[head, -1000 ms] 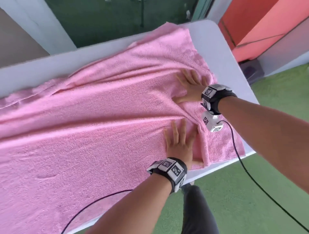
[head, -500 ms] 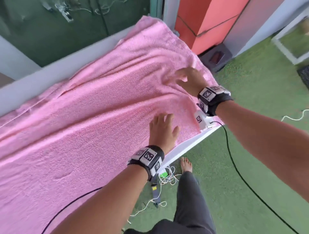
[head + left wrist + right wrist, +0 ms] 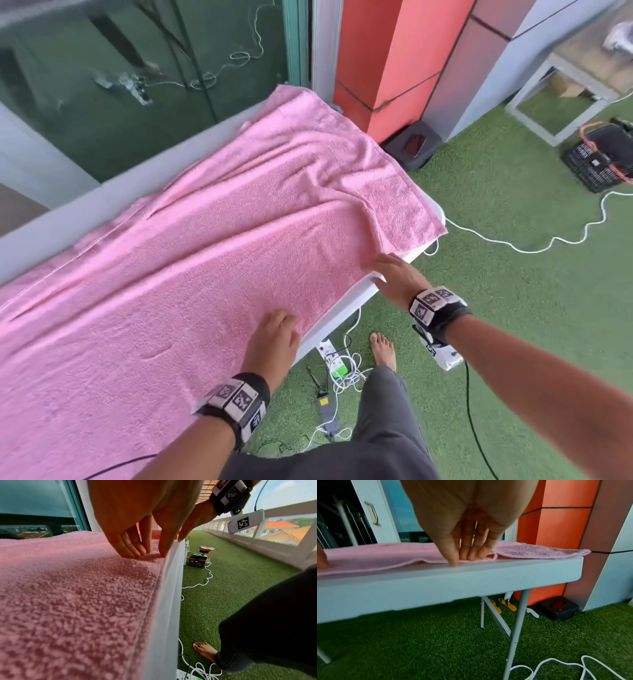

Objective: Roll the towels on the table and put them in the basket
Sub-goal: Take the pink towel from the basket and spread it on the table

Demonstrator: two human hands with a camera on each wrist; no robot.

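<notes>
Towel (image 3: 205, 260): lying spread flat across table (image 3: 346, 310), long axis running leftward and away from both grips. Near hem sitting directly under fingertips of left hand (image 3: 274, 339) and right hand (image 3: 397, 277), both spread, pressing, pinching nothing. Fold bunching just beyond right hand. Basket (image 3: 597, 164) standing well apart, rightward, on grass.
</notes>
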